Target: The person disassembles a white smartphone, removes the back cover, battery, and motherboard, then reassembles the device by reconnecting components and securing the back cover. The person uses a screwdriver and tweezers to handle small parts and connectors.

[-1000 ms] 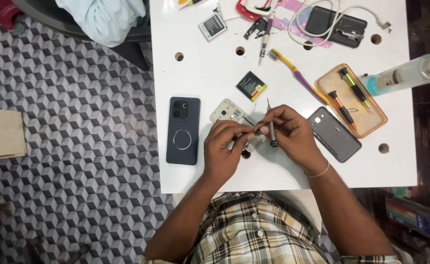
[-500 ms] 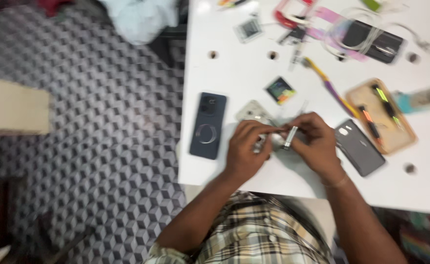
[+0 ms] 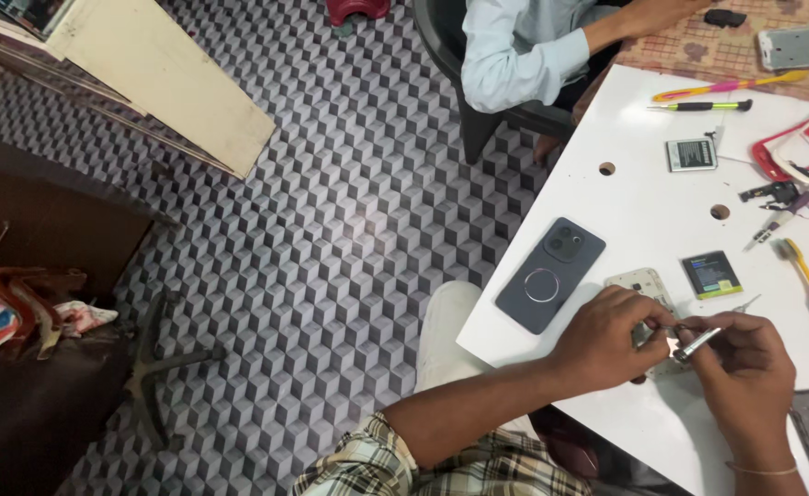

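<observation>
On the white counter (image 3: pixel 643 211), the left hand (image 3: pixel 606 344) pins the opened phone frame (image 3: pixel 641 287) while the right hand (image 3: pixel 744 363) pinches a small screwdriver (image 3: pixel 698 343) at it (dark phone (image 3: pixel 549 274) at 9 o'clock, battery (image 3: pixel 712 274) at 2 o'clock), so disassembly looks midway.
</observation>
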